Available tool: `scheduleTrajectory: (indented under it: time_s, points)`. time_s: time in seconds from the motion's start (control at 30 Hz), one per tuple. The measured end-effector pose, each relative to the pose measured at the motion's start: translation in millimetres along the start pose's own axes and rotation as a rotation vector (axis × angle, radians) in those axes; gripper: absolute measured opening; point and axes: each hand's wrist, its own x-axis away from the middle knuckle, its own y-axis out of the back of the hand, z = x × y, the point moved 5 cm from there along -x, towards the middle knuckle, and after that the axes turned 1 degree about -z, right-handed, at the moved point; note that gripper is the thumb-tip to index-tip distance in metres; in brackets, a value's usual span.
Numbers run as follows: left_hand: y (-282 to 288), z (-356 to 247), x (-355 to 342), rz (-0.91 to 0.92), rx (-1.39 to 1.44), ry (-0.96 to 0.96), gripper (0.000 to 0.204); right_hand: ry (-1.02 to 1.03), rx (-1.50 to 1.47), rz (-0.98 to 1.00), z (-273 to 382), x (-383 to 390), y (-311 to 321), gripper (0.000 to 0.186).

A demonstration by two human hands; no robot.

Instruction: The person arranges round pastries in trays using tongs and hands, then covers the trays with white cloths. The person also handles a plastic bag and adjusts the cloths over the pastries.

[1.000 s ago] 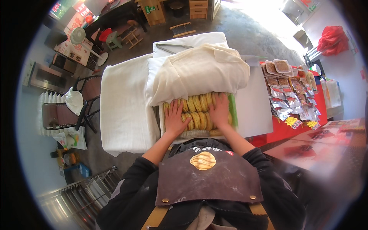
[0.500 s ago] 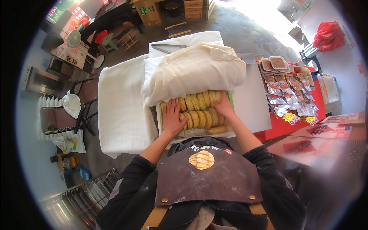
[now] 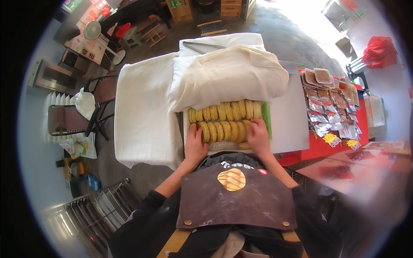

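Two rows of round, flat, yellow layered pastries stand on edge in a shallow box; the far row (image 3: 226, 111) lies by the cloth, the near row (image 3: 223, 132) closer to me. My left hand (image 3: 195, 146) rests against the left end of the near row, its fingers extended. At the right end of that row, my right hand (image 3: 259, 136) has its fingers curled over the last pastries; its fingertips are partly hidden. A cream cloth (image 3: 232, 77) is folded back over the box's far part. The green inner side (image 3: 267, 118) of the box shows at the right.
Metal tongs (image 3: 204, 46) lie on white cloth beyond the box. White cloth (image 3: 146, 116) covers the surface at left. At right, a red-covered table (image 3: 362, 116) bears packaged foods (image 3: 327, 107) and plastic tubs (image 3: 322, 76). Folding chairs (image 3: 66, 119) stand at left, a tray rack (image 3: 101, 210) at lower left.
Both hands have moved nearer to me, from over the far row to the ends of the near row. My right hand has left the far row's right end. The whole view has shifted slightly.
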Motion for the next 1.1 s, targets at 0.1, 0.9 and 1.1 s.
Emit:
scheduleTrajectory:
  time_s: [0.1, 0.9, 1.1]
  points:
    - [-2, 3, -2, 0.002, -0.128, -0.073, 0.083, 0.133, -0.120, 0.183, 20, -5, -28, 0.017]
    - [-1, 23, -36, 0.142, -0.261, -0.429, 0.089, 0.439, 0.204, 0.300, 51, -70, -127, 0.050]
    - [4, 31, -38, 0.112, -0.143, -0.427, 0.085, 0.353, 0.259, 0.402, 22, -76, -119, 0.060]
